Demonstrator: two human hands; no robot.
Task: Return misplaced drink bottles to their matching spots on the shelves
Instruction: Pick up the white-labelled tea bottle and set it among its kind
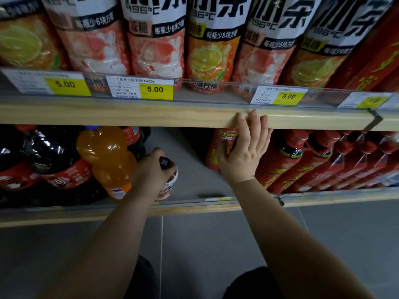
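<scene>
My left hand (151, 171) is closed around the top of a small bottle with a dark cap and pink-white label (169, 182), standing on the lower shelf (194, 207) beside an orange soda bottle (108, 156). My right hand (246, 149) reaches into the lower shelf with fingers spread against a red-labelled tea bottle (220, 147); its fingertips touch the wooden edge of the upper shelf (151, 115). Whether it grips the red bottle is unclear.
Dark cola bottles (43, 160) fill the lower shelf's left. Several red tea bottles (323, 160) stand at the right. A bare grey gap lies between my hands. Large iced-tea bottles (155, 44) line the upper shelf above yellow 5.00 price tags (155, 89). Grey tiled floor (205, 244) below.
</scene>
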